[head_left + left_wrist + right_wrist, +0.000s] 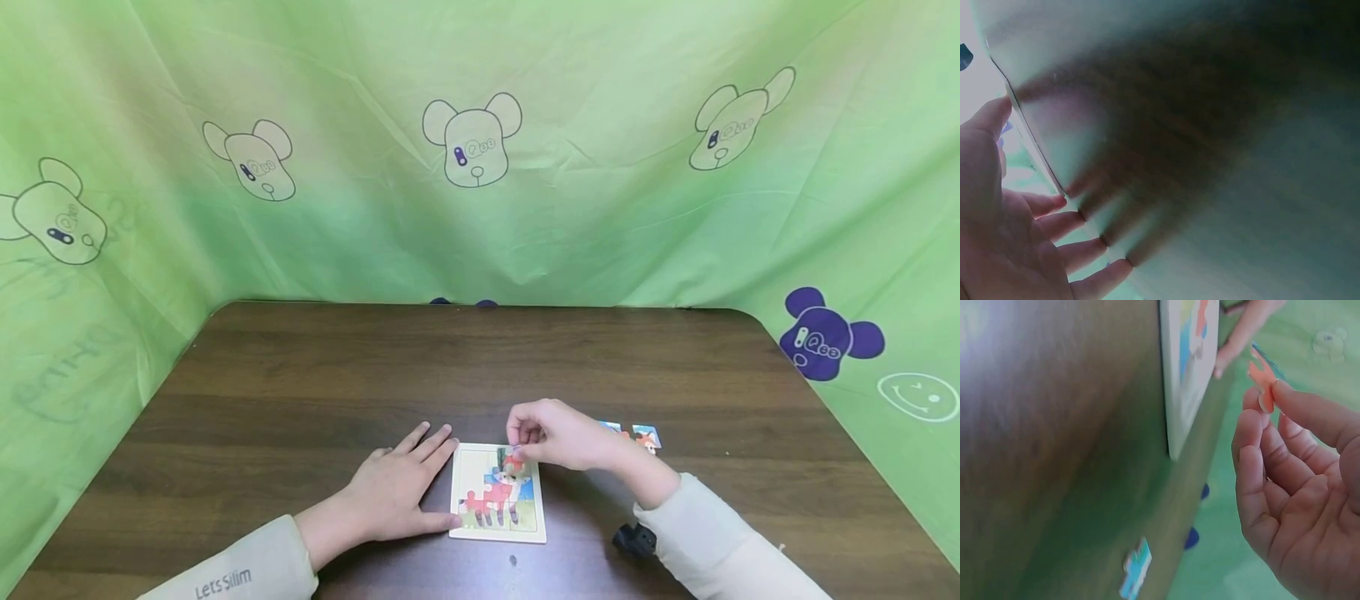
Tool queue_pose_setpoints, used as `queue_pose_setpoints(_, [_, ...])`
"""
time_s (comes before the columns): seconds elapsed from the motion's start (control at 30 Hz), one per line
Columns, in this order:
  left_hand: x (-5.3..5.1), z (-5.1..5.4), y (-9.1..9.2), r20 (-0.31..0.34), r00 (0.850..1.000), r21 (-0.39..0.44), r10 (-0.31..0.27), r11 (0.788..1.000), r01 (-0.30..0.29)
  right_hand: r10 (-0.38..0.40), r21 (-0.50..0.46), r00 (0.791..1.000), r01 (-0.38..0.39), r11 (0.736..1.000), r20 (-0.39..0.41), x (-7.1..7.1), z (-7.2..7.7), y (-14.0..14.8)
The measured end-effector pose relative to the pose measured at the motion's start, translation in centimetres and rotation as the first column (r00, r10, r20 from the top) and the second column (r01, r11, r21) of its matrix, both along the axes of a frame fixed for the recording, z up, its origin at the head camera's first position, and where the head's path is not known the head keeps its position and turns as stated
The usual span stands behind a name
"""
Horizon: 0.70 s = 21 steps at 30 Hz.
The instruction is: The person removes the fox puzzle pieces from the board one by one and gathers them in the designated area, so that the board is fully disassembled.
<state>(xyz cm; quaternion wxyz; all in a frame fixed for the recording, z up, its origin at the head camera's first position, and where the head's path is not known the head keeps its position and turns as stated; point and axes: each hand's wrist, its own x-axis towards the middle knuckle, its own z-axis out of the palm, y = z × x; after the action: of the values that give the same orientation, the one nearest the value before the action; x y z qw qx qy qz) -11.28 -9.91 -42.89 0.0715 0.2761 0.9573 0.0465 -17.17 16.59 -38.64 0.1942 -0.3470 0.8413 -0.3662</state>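
Note:
A wooden jigsaw puzzle board (pixel 467 479) with a pale frame lies on the table, partly filled with pieces showing a red-and-white animal. My left hand (pixel 393 496) lies flat beside it, fingers spread, with thumb and fingertips at the board's left edge. In the left wrist view the table surface is dark and blurred. Over the board's upper right part, my right hand (pixel 558 433) pinches a puzzle piece (pixel 1262 378), orange with some dark green, between thumb and forefinger. The right wrist view shows this piece held above the board.
Loose puzzle pieces (pixel 646 437) lie on the table to the right, partly hidden behind the right forearm. A black device (pixel 636 540) sits at the right wrist. Green printed cloth (pixel 480 242) hangs around the brown table (pixel 337 358).

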Motion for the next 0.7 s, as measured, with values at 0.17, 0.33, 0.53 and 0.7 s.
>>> queue_pose_setpoints(0.17, [0.0,0.0,0.0,-0.002,1.000,0.022,0.004,1.000,-0.004,-0.048,-0.005,0.999,0.048,0.999,0.004,-0.3,0.5,1.4])
queue_pose_setpoints(0.33, [0.0,0.0,0.0,-0.009,1.000,0.026,0.005,1.000,-0.005,-0.077,-0.005,0.997,0.077,0.997,0.001,-0.5,0.9,2.7])
queue_pose_setpoints(0.53, [0.1,-0.1,0.0,-0.021,1.000,0.026,0.004,1.000,-0.003,-0.112,0.006,0.994,0.112,0.994,-0.012,-0.3,0.8,4.2])
queue_pose_setpoints(0.7, [0.1,-0.1,-0.1,-0.039,0.999,0.014,0.003,1.000,-0.002,-0.133,0.034,0.990,0.135,0.990,-0.050,0.1,0.6,5.4])
